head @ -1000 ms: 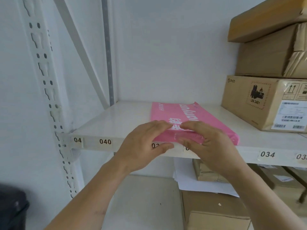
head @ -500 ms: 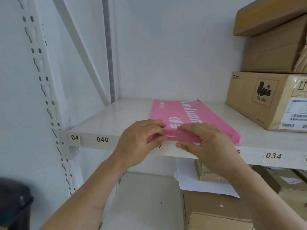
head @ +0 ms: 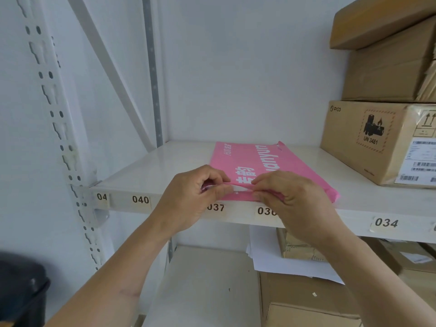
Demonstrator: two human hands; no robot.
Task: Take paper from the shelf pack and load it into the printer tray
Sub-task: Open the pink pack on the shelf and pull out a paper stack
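Note:
A flat pink paper pack (head: 259, 161) with white lettering lies on the white shelf (head: 153, 171), its near end at the shelf's front edge. My left hand (head: 188, 199) pinches the near end's wrapper at the left. My right hand (head: 297, 199) pinches the same end at the right. Between my fingertips the wrapper is parted and a sliver of white paper (head: 239, 190) shows. No printer is in view.
Stacked cardboard boxes (head: 377, 140) stand on the shelf to the right of the pack. The lower shelf holds more boxes (head: 306, 300) and loose white sheets (head: 283, 263). A perforated upright post (head: 59, 128) rises at left. A dark object (head: 21, 289) sits at bottom left.
Both hands have closed tighter on the pack's near end and lifted its top flap, so a white gap now shows. The view has shifted slightly left.

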